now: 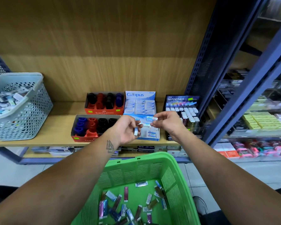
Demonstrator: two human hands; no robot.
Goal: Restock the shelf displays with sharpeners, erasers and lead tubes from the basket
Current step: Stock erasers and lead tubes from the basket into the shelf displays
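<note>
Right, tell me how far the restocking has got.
Both sharpener boxes and the rear Campus eraser box look full. In hand: the left hand and right hand each pinch an eraser over the front eraser box, which is partly filled. Left: lead tubes and erasers in the green basket.

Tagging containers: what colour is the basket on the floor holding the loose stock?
Bright green basket, seen clearly in the head view.

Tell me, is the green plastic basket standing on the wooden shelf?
No, the green plastic basket is below the wooden shelf, in front of it, over the floor.
</note>
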